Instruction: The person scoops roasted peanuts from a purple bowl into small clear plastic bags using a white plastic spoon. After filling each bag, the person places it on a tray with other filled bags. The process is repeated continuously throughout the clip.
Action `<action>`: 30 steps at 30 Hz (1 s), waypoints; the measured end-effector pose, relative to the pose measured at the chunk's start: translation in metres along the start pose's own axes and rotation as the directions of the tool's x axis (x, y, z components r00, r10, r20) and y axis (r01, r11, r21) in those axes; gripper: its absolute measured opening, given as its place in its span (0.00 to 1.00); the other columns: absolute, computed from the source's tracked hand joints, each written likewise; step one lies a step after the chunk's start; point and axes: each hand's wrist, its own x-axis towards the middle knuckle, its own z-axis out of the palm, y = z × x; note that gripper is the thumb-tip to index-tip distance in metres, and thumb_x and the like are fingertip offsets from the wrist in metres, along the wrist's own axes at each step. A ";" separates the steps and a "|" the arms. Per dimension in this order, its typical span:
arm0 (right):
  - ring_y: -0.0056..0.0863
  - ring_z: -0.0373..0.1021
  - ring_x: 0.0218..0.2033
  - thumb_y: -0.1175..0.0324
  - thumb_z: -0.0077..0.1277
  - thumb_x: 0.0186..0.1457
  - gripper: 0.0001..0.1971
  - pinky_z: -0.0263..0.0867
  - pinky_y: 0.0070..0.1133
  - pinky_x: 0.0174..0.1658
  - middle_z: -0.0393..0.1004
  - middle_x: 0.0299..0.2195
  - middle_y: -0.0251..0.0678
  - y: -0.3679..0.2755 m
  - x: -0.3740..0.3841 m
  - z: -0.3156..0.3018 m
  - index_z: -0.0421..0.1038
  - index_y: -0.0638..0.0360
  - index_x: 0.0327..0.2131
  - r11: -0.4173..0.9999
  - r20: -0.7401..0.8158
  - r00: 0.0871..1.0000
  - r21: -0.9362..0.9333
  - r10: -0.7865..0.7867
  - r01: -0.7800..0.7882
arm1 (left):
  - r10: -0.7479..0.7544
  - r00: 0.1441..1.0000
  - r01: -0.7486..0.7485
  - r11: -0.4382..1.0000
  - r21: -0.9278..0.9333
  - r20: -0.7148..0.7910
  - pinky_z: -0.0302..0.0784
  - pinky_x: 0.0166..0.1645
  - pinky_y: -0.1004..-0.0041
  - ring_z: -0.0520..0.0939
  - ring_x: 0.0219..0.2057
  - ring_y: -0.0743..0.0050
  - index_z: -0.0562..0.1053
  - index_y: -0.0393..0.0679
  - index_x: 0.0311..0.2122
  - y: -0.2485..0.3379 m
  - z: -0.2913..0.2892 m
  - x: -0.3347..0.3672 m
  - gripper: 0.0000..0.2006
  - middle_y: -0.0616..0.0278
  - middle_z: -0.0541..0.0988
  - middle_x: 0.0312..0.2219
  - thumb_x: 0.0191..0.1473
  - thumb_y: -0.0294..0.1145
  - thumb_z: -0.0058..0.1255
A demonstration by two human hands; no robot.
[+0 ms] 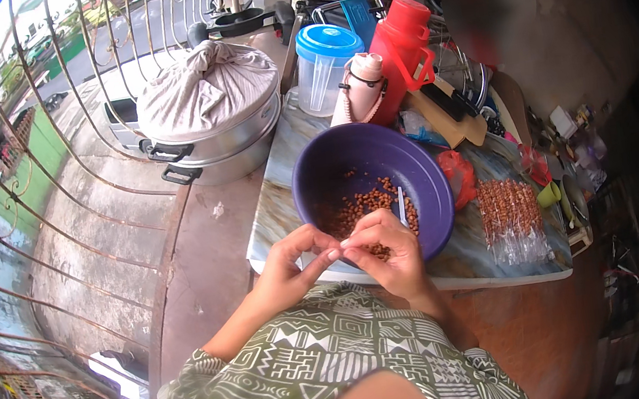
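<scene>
My left hand [293, 265] and my right hand [387, 253] meet fingertip to fingertip over the near rim of a purple basin [436, 185]. Both are closed in a pinch. Whatever lies between the fingertips is too small to make out. Inside the basin is a loose heap of small brown nuts [357, 209], partly hidden by my right hand. A pale spoon or scoop handle [402, 207] sticks up from them. Right of the basin, several slim clear packets [511, 212] filled with similar nuts lie side by side.
The basin stands on a marbled table [276, 205]. Behind it are a blue-lidded plastic container [329, 71], a pink tumbler [360, 91] and a red jug [401, 54]. A red plastic bag [456, 179] touches its right side. Left stands a cloth-covered steamer pot [237, 146] near metal window bars [91, 156].
</scene>
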 end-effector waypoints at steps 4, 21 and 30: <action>0.28 0.70 0.29 0.76 0.61 0.49 0.05 0.65 0.23 0.33 0.75 0.27 0.34 -0.004 0.002 0.012 0.78 0.59 0.32 0.982 -0.078 0.996 -0.187 -0.050 0.035 | 0.092 0.983 -0.112 0.987 0.117 0.161 0.76 0.35 0.68 0.82 0.30 0.63 0.78 0.38 0.35 0.000 -0.018 0.017 0.06 0.58 0.80 0.28 0.56 0.29 0.59; 0.35 0.66 0.23 0.75 0.61 0.52 0.06 0.60 0.28 0.27 0.70 0.21 0.37 0.006 0.036 0.034 0.72 0.62 0.28 0.922 -0.165 0.979 -0.384 -0.119 0.048 | 0.096 0.962 -0.121 0.989 0.087 0.254 0.74 0.30 0.68 0.80 0.23 0.64 0.77 0.38 0.30 -0.018 -0.055 0.055 0.09 0.58 0.78 0.22 0.59 0.32 0.56; 0.24 0.68 0.27 0.75 0.57 0.57 0.04 0.63 0.21 0.30 0.72 0.26 0.35 0.028 0.016 -0.012 0.73 0.63 0.31 0.939 -0.299 0.942 -0.256 0.149 -0.230 | -0.008 0.990 -0.016 0.984 0.175 0.138 0.72 0.37 0.75 0.76 0.29 0.82 0.78 0.37 0.29 -0.041 -0.061 0.074 0.10 0.66 0.80 0.25 0.44 0.26 0.70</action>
